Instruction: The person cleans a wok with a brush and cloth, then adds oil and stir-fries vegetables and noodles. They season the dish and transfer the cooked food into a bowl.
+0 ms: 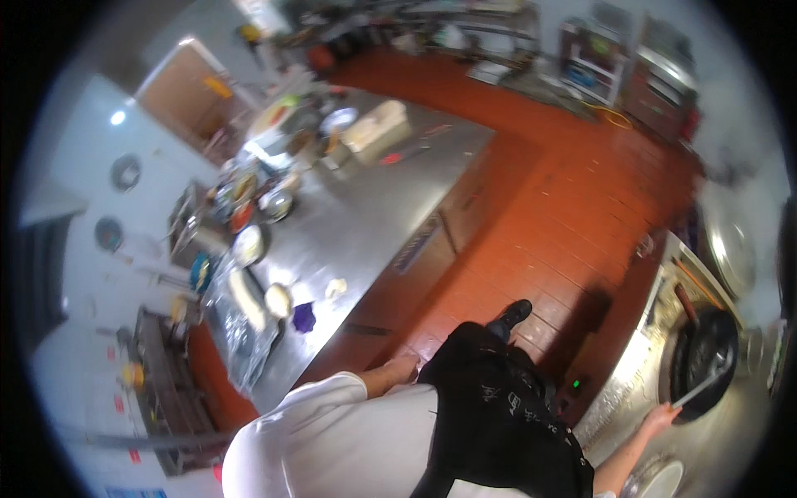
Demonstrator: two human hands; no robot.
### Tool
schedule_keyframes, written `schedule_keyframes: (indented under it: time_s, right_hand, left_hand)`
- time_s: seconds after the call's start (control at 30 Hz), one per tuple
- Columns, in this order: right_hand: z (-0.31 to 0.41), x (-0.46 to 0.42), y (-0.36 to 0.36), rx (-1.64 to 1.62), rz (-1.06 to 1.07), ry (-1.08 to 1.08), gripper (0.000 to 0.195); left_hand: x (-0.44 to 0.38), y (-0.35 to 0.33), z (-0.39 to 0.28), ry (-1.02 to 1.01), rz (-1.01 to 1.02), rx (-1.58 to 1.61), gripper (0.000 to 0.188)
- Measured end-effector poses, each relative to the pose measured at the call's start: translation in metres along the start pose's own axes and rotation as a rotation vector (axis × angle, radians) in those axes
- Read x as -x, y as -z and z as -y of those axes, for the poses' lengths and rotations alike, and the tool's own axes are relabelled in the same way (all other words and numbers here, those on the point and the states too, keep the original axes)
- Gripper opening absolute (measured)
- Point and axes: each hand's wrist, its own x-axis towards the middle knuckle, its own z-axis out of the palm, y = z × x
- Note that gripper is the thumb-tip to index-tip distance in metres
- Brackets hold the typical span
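My right hand (661, 419) grips the end of a long-handled metal utensil (702, 387), perhaps a ladle. Its far end reaches into a black wok (716, 339) on the stove top (629, 386) to my right. A brown handle (686, 304) sticks out over the wok's far side. What the wok holds is too dark to make out. My left hand (405, 368) hangs low beside my black apron (498, 404), near the front of a stainless-steel counter (398, 205). Its fingers are blurred and partly hidden, so I cannot see whether they are closed.
Along the counter are a purple cloth-like item (304, 318), a pale elongated item (246, 299) on clear plastic (233, 339), a white bowl (249, 244) and a rectangular container (380, 127). Red-brown floor (535, 249) separates counter and stove. A pale bowl (663, 480) stands near my right forearm.
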Motion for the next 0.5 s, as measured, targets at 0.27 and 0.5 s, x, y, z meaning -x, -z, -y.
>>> schedule_keyframes:
  time_s: [0.27,0.5]
  right_hand:
    - [0.074,-0.016,0.052,-1.03,0.376,-0.517,0.02]
    - [0.185,0.194,0.106,-1.252,0.777,-0.383,0.035]
  left_hand:
    - [0.113,-0.095,0.173,0.276,-0.127,-0.129,0.037]
    - [0.103,-0.027,0.199,0.29,-0.247,-0.179,0.035]
